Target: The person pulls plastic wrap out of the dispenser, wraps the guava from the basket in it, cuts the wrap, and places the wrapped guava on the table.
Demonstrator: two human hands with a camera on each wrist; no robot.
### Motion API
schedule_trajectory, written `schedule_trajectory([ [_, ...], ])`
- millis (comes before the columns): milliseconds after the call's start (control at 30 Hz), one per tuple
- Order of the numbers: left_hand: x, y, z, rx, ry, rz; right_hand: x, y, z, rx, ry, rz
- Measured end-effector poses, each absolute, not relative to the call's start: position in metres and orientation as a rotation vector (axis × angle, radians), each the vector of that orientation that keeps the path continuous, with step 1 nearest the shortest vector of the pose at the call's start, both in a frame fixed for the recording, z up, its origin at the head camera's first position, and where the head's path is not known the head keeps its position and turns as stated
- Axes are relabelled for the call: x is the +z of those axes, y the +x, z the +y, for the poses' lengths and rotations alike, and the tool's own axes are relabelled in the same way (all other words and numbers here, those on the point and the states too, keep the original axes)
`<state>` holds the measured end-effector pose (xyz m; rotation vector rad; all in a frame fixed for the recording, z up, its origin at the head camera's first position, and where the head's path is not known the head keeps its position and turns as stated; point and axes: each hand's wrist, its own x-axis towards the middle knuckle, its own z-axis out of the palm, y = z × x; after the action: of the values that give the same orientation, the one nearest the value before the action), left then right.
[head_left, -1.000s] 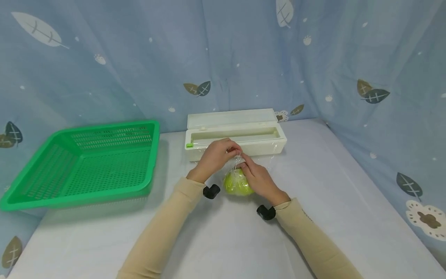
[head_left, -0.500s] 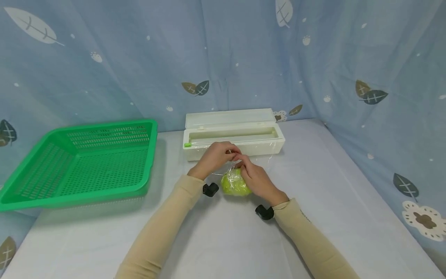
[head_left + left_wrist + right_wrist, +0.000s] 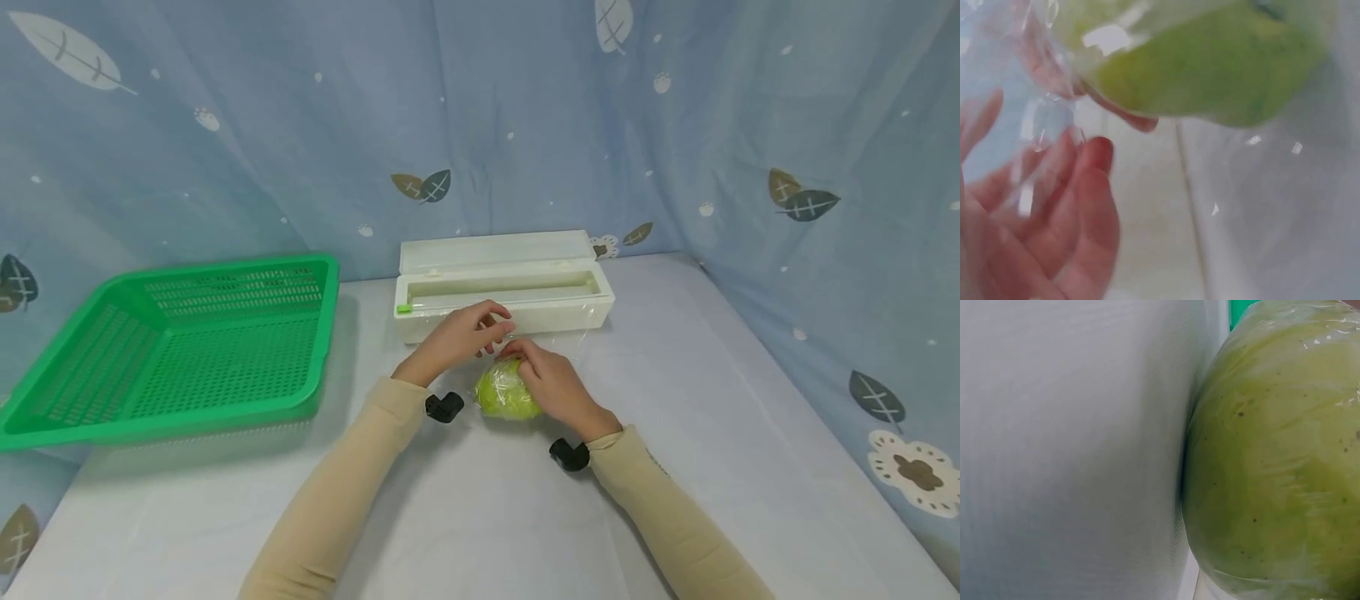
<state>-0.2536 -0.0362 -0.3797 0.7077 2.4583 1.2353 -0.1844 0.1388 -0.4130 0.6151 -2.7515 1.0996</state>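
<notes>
A yellow-green fruit with dark specks sits on the white cloth, wrapped in clear plastic wrap. My right hand lies over the fruit's right side and top, its curled fingers holding the gathered wrap there. To the upper left of the fruit, my left hand hovers with loosely bent fingers, thumb and index apart. The left wrist view has the left hand below the fruit, beside loose film, gripping nothing visible. Right-hand fingers show only partly behind the film in that view.
Behind the hands stands a white plastic-wrap dispenser box, lid up, with a green slider at its left end. A green slotted basket occupies the left of the table. A blue patterned curtain closes off the back.
My left hand has come away from the right fingertips and the wrap, moving slightly left, its fingers spreading. The right hand has settled lower onto the fruit, and the gathered film is flatter.
</notes>
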Motion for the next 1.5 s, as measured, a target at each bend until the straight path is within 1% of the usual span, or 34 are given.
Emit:
schedule_trajectory([
  [133, -0.379, -0.248, -0.044, 1.153, 0.621, 2.497, -0.411, -0.185, 0.140, 1.095, 0.564, -2.787],
  [400, -0.389, -0.239, -0.051, 0.913, 0.657, 2.475, -0.414, -0.186, 0.142, 1.115, 0.524, -2.787],
  [767, -0.416, -0.231, -0.051, 1.142, 0.655, 2.559, -0.417, -0.187, 0.140, 1.103, 0.535, -2.759],
  [933, -0.423, -0.233, -0.051, 1.095, 0.668, 2.686, -0.417, -0.187, 0.138, 1.125, 0.528, -2.750],
  [1100, -0.426, -0.231, -0.051, 0.929, 0.733, 2.843, -0.415, -0.186, 0.136, 1.120, 0.509, -2.761],
  [1300, -0.424, -0.229, -0.052, 0.860, 0.738, 2.812, -0.413, -0.186, 0.135, 1.102, 0.484, -2.775],
  [1400, -0.425, -0.228, -0.053, 0.887, 0.730, 2.815, -0.413, -0.186, 0.135, 1.102, 0.482, -2.777],
  [1500, -0.422, -0.228, -0.057, 1.060, 0.730, 2.786, -0.414, -0.187, 0.135, 1.100, 0.477, -2.777],
])
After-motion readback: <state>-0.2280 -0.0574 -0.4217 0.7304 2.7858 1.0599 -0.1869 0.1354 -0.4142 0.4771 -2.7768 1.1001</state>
